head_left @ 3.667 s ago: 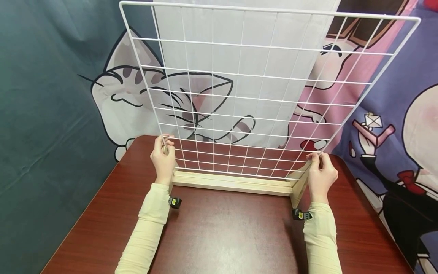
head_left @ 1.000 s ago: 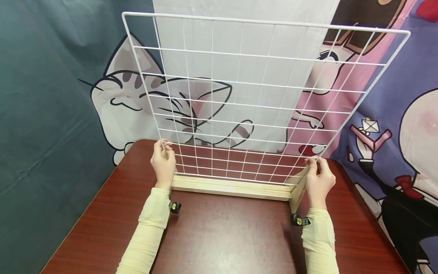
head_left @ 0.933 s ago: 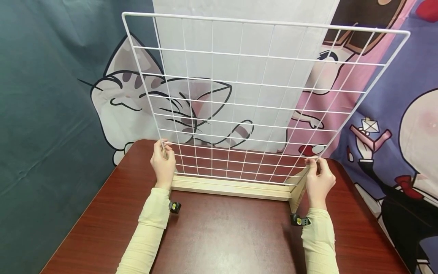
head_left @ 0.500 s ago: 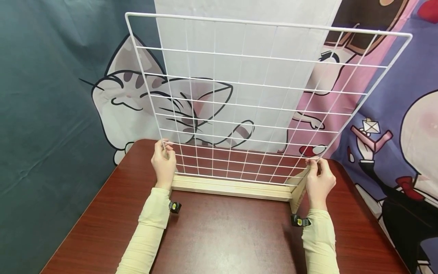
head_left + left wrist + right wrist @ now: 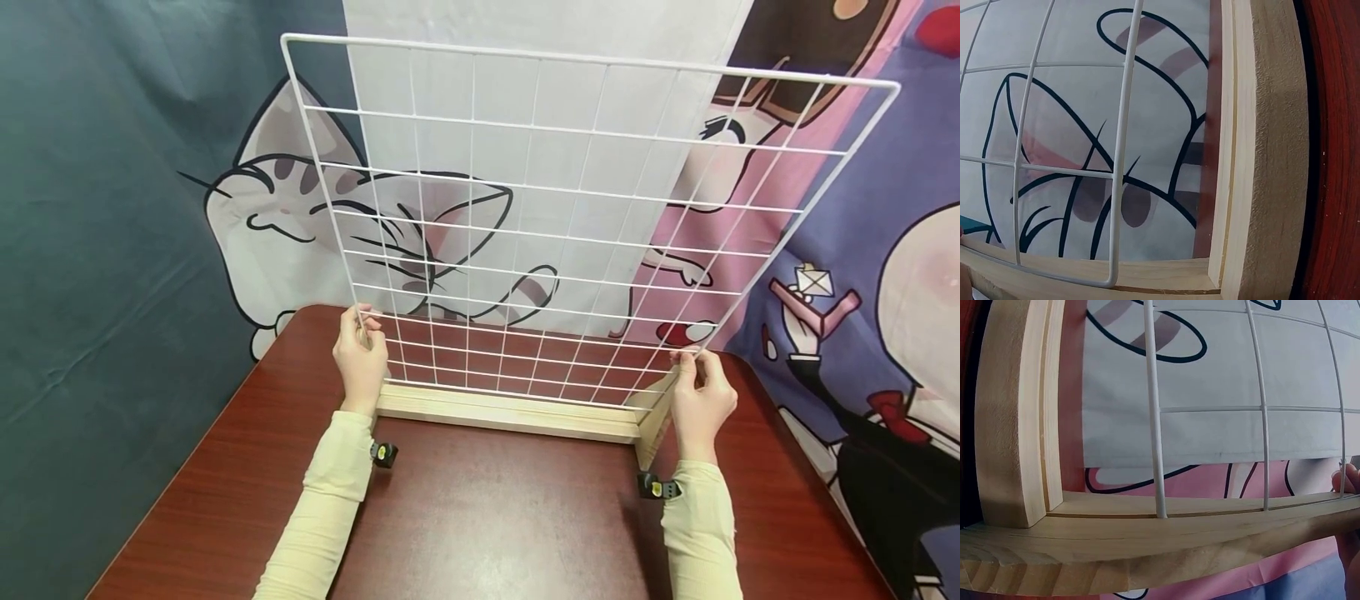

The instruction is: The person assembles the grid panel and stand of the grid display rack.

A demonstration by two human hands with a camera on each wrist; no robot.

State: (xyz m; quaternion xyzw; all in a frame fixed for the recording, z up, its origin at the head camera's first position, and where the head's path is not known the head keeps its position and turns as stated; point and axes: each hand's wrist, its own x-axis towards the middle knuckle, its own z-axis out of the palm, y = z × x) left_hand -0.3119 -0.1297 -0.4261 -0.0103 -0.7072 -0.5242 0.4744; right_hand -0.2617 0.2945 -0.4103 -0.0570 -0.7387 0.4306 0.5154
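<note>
A white wire grid panel (image 5: pixel 579 190) stands upright between both hands, leaning back at the top. My left hand (image 5: pixel 362 358) pinches its left side wire low down, and my right hand (image 5: pixel 703 404) grips the opposite side. Just below lies a light wooden frame with a grooved crossbar (image 5: pixel 510 414) and a side board (image 5: pixel 657 417) at the right. In the right wrist view the panel's end wire (image 5: pixel 1154 406) meets the grooved board. The left wrist view shows the rounded lower corner of the panel's wire (image 5: pixel 1126 100) against the other board; whether it sits in the groove I cannot tell.
The frame stands on a reddish-brown table (image 5: pixel 487 517). Behind hangs a cloth backdrop (image 5: pixel 262 242) with cartoon cats and figures. Small black wrist cameras, such as the left one (image 5: pixel 385 455), sit above the tabletop.
The panel's top edge has come down and looks narrower than several seconds ago; its lower edge stays near the crossbar. Both hands keep their hold. The head view has shifted slightly.
</note>
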